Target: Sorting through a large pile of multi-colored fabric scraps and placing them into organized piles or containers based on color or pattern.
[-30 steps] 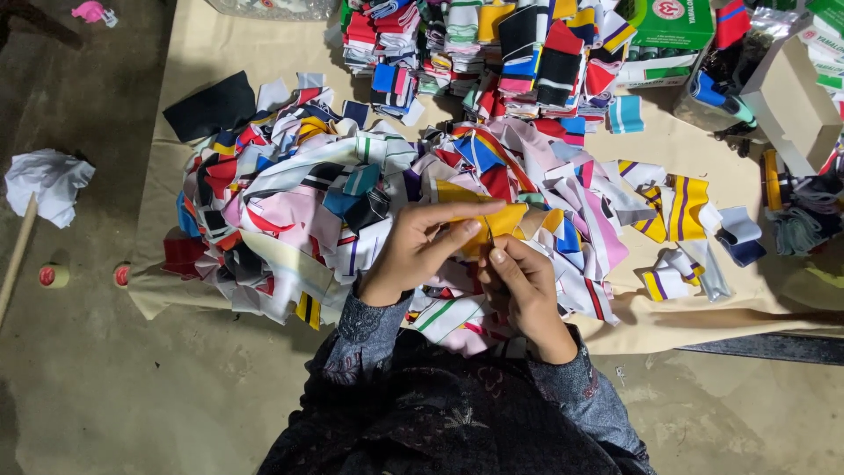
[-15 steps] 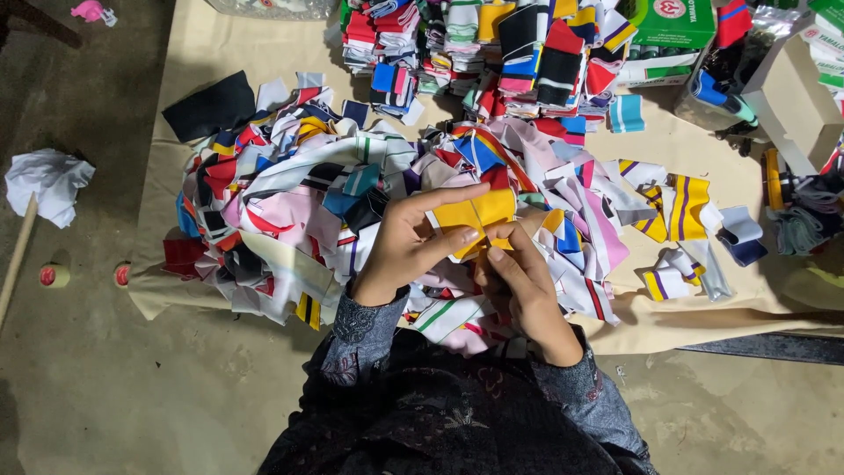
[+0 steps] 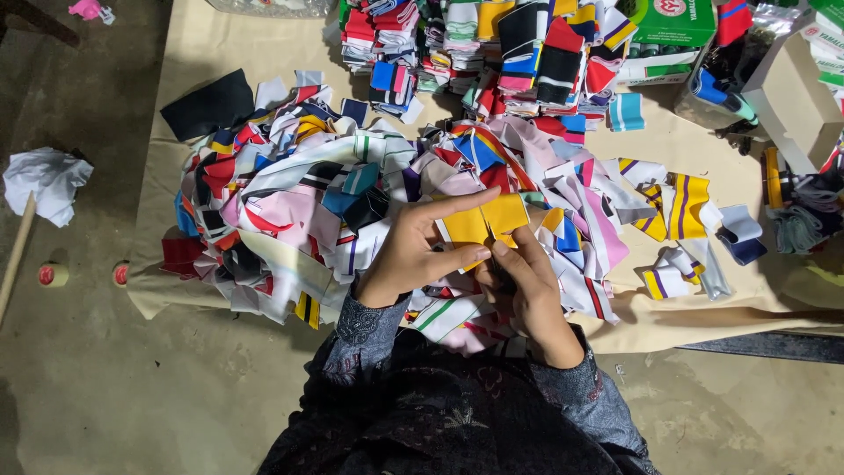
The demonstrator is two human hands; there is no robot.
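Note:
A small yellow fabric piece (image 3: 483, 222) is held up between both hands, above a big heap of multicoloured fabric scraps (image 3: 299, 211). My left hand (image 3: 411, 251) pinches its left side with thumb and forefinger. My right hand (image 3: 526, 281) grips its lower right edge with the fingertips. Both hands hover over the near edge of the heap, close to my lap.
The heap lies on a beige cloth (image 3: 211, 44) spread over a concrete floor. Stacks of folded coloured pieces (image 3: 492, 44) stand at the far side, with green and brown boxes (image 3: 791, 88) at the right. Yellow-striped scraps (image 3: 677, 207), a white rag (image 3: 48, 180) and thread spools (image 3: 53, 274) lie around.
The yellow piece has been opened out and lifted slightly; my hands have shifted around it while staying over the same spot of the heap.

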